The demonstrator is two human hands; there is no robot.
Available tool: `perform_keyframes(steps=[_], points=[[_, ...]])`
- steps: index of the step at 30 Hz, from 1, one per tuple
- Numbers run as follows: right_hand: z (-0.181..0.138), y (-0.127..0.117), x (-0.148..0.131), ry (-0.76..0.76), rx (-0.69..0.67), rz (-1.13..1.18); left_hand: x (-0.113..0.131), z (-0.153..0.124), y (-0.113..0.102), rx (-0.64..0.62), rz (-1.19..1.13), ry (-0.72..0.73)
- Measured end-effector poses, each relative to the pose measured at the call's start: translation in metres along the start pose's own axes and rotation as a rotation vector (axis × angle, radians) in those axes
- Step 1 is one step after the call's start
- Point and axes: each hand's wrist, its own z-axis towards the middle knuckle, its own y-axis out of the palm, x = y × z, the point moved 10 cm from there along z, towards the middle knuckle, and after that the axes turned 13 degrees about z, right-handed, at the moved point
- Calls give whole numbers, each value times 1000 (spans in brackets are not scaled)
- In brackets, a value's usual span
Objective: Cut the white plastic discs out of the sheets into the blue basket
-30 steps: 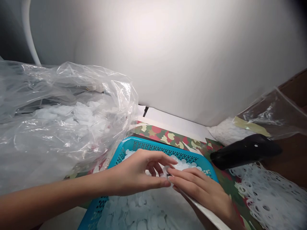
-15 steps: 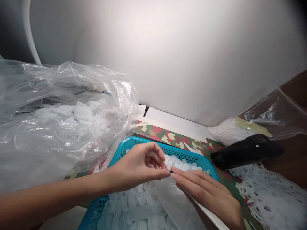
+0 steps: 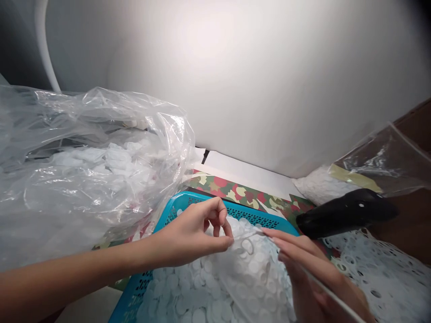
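Note:
A thin translucent white sheet (image 3: 252, 278) patterned with round shapes slants over the blue basket (image 3: 175, 202). Many small white discs (image 3: 198, 291) lie loose in the basket. My right hand (image 3: 319, 269) grips the sheet's right side, fingers stretched along its edge. Just left of the sheet's upper part, my left hand (image 3: 205, 229) is closed in a pinch, thumb against fingertips; what lies between them is too small to make out. A thin ring outline (image 3: 247, 246) shows on the sheet between my hands.
A large clear plastic bag (image 3: 101, 188) with white pieces inside spreads over the left. A black rounded object (image 3: 343, 213) and a pile of white hole-punched sheets (image 3: 380, 273) are at right. Camouflage-patterned material (image 3: 229, 188) lies behind the basket, before a white wall (image 3: 235, 89).
My right hand has moved right and turned, drawing apart from my left hand, and more of the sheet now shows between them. My left hand has shifted slightly left.

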Motion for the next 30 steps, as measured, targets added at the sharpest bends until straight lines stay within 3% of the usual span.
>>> perform_keyframes(steps=[5, 7, 17, 20, 24, 30], points=[[-9, -32, 10, 129, 431, 158, -1, 1, -2, 1, -1, -8], [-12, -33, 15, 167, 516, 237, -1, 1, -2, 1, -4, -12], [-20, -21, 66, 559, 559, 641, -4, 4, -7, 8, 13, -6], [-19, -12, 71, 602, 503, 714, -2, 5, -7, 2, 48, 4], [-11, 7, 69, 590, 277, 650, 6, 2, -7, 19, 147, 67], [6, 5, 18, 145, 45, 321, 14, -5, -10, 37, 225, 112]])
